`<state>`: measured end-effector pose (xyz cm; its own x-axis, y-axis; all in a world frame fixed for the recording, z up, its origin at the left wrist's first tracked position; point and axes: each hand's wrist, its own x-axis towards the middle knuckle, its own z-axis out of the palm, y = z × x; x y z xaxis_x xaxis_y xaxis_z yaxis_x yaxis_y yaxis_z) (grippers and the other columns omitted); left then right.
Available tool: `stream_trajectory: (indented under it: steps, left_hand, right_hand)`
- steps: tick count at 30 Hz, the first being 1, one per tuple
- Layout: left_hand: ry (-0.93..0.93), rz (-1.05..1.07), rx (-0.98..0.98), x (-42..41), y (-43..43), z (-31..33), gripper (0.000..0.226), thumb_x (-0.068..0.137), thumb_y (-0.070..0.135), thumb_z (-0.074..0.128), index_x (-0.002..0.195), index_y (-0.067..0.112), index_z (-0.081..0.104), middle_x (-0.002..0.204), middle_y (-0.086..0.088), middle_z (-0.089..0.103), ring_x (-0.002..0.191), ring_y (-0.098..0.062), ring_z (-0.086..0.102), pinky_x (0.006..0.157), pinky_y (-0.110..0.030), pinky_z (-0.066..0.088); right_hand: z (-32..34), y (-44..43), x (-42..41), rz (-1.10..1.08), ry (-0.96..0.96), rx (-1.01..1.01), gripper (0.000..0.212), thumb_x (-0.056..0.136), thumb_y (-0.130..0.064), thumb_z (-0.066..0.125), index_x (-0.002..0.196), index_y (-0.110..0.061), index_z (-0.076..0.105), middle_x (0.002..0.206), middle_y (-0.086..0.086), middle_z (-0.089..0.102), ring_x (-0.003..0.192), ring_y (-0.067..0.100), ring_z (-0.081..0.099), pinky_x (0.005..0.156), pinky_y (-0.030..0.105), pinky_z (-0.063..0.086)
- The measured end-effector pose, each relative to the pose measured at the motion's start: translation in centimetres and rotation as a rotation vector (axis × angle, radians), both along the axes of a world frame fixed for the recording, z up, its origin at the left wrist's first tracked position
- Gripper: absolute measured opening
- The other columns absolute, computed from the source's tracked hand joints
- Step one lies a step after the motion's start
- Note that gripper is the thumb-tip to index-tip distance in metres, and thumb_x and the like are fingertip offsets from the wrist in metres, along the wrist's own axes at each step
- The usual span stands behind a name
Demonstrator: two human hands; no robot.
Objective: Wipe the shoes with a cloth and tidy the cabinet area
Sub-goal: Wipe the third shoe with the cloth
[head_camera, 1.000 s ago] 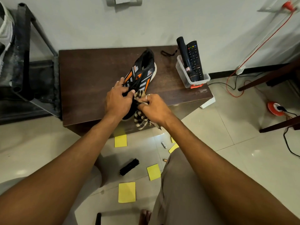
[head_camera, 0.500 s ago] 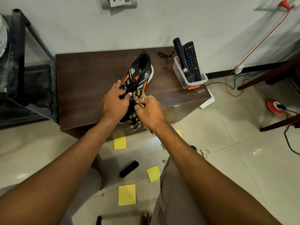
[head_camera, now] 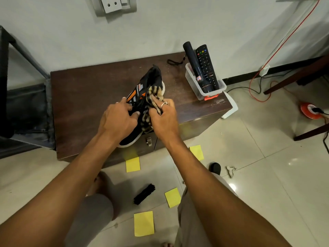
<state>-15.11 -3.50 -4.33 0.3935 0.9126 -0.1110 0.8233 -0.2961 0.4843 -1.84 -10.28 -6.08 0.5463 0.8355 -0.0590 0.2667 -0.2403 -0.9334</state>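
Both hands are busy over the dark wooden worktop (head_camera: 85, 93) of the low cabinet (head_camera: 188, 128). The left hand (head_camera: 117, 120) grips a black sneaker (head_camera: 151, 78) with orange and grey stripes, its fingers curled over the laced upper. The sneaker lies across the middle of the worktop, its far end pointing to about one o'clock and its near, white-soled end reaching the front edge. The right hand (head_camera: 163, 120), a ring on one finger, clutches a brown striped cloth (head_camera: 155, 93) and presses it against the sneaker's right side. At three o'clock from the sneaker, on the worktop's right end, stands a clear plastic tub (head_camera: 201, 90) holding a black torch (head_camera: 196, 68) and a remote control (head_camera: 206, 63), both leaning back toward the wall. A black strap (head_camera: 174, 61) lies at the back edge, just left of the tub. On the tiled floor at six o'clock from the cabinet lies a black shoe brush (head_camera: 144, 193) among several yellow sticky notes (head_camera: 143, 223). Farther off at three o'clock, an orange cable reel (head_camera: 309, 111) sits on the floor.
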Motion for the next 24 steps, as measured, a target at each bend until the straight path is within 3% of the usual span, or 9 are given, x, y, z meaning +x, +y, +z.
stream_trajectory:
  steps: [3,7,11,14,16,20,24]
  left_hand:
    - [-0.129,0.094,-0.070,-0.3,0.3,1.4,0.038,0.085,0.040,0.067,0.121,0.028,0.068,0.111,0.000,0.073,0.098,-0.026,0.068,0.083,-0.036,0.055]
    - [-0.189,0.128,-0.094,0.2,0.8,2.5,0.045,0.086,0.052,0.065,0.128,0.035,0.064,0.124,0.006,0.070,0.113,-0.020,0.066,0.096,-0.038,0.051]
    - [-0.107,0.082,-0.013,1.1,0.9,2.6,0.042,0.090,0.061,0.062,0.119,0.033,0.073,0.104,0.002,0.075,0.099,-0.024,0.069,0.084,-0.036,0.055]
    - [-0.049,0.091,0.003,1.4,1.1,2.6,0.028,0.094,0.049,0.064,0.101,0.025,0.078,0.078,-0.002,0.070,0.074,-0.025,0.063,0.066,-0.032,0.044]
    - [-0.015,0.098,-0.005,1.2,1.4,2.6,0.024,0.094,0.045,0.065,0.091,0.025,0.076,0.067,0.000,0.064,0.064,-0.021,0.056,0.064,-0.031,0.038]
    - [-0.026,0.089,-0.084,-0.1,2.0,2.7,0.026,0.091,0.046,0.068,0.076,0.025,0.071,0.062,0.001,0.063,0.064,-0.021,0.060,0.057,-0.029,0.035]
    - [-0.058,0.100,-0.126,-0.8,2.1,2.7,0.032,0.093,0.045,0.067,0.072,0.022,0.068,0.062,0.002,0.062,0.064,-0.017,0.059,0.054,-0.026,0.034]
  right_hand:
    - [-0.7,0.1,0.4,0.011,0.034,0.000,0.033,0.092,-0.015,0.062,0.124,-0.016,0.072,0.115,-0.009,0.055,0.102,0.003,0.060,0.089,0.019,0.050]
    - [-1.3,0.0,0.3,0.116,-0.025,-0.050,0.027,0.091,-0.021,0.063,0.115,-0.016,0.075,0.114,-0.010,0.055,0.095,0.009,0.063,0.084,0.029,0.054]
    - [-1.7,-0.4,0.2,0.214,-0.126,-0.108,0.030,0.089,-0.028,0.062,0.112,-0.016,0.075,0.122,-0.013,0.052,0.094,0.016,0.064,0.081,0.044,0.058]
    - [-1.6,-0.5,0.3,0.284,-0.190,-0.107,0.033,0.087,-0.029,0.063,0.116,-0.017,0.076,0.126,-0.012,0.052,0.103,0.016,0.063,0.087,0.045,0.057]
    - [-1.4,-0.3,0.6,0.340,-0.219,-0.094,0.030,0.085,-0.026,0.065,0.110,-0.016,0.078,0.118,-0.010,0.055,0.098,0.017,0.062,0.083,0.044,0.056]
    - [-0.9,0.0,2.0,0.348,-0.080,-0.019,0.021,0.078,-0.018,0.065,0.090,-0.012,0.082,0.087,-0.014,0.057,0.079,0.005,0.060,0.071,0.023,0.047]
    - [-1.2,1.0,1.9,0.134,-0.081,0.211,0.019,0.081,-0.008,0.065,0.090,-0.006,0.081,0.093,-0.002,0.062,0.082,0.009,0.063,0.072,0.026,0.054]
